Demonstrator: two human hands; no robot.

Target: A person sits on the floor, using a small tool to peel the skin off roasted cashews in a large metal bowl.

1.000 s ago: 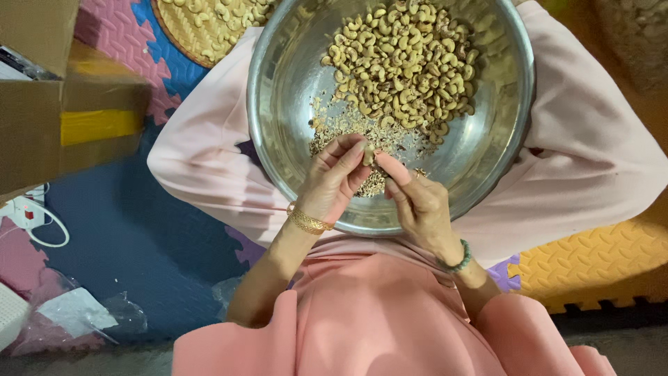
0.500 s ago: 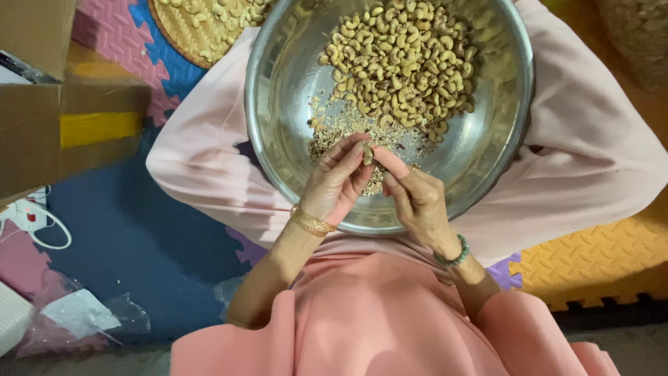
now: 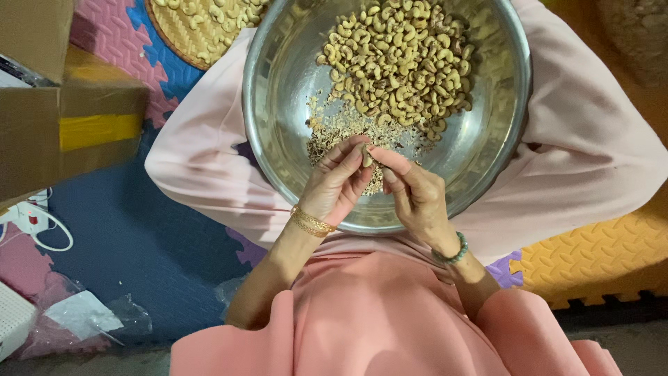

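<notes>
Pink cloth covers my lap; just beyond it my left hand (image 3: 339,182) and right hand (image 3: 412,191) pinch one small pale cashew nut (image 3: 367,159) between the fingertips, over the big round steel bowl (image 3: 278,139). I judge peeling is ongoing; next needs a careful rub. Since the earlier frame, the hands barely shifted.

A round woven basket tray (image 3: 202,28) holding pale nuts sits at the top left on interlocking foam floor mats of pink (image 3: 104,35), blue (image 3: 132,237) and yellow (image 3: 591,257). A brown cardboard box (image 3: 62,132) banded with yellow tape stands at the left edge. Below it lie a white cable (image 3: 42,230) with a plug and crumpled clear plastic wrap (image 3: 90,317). A white perforated object (image 3: 14,320) shows at the lower left corner.
</notes>
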